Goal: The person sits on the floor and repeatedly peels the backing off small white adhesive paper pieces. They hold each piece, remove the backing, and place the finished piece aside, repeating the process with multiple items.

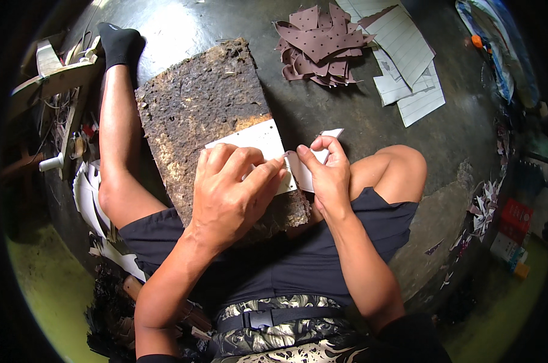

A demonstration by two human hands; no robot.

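Patterned fabric crossed by a black strap is nearest. A dark floor spreads beneath a rough, worn board. To the board's upper right are loose lined sheets, then a heap of dotted brown cutouts. The left hand, fingers bent, rests on a white dotted sheet on the board; whether it grips anything cannot be told. The right hand pinches a narrow white piece at that sheet's right edge.
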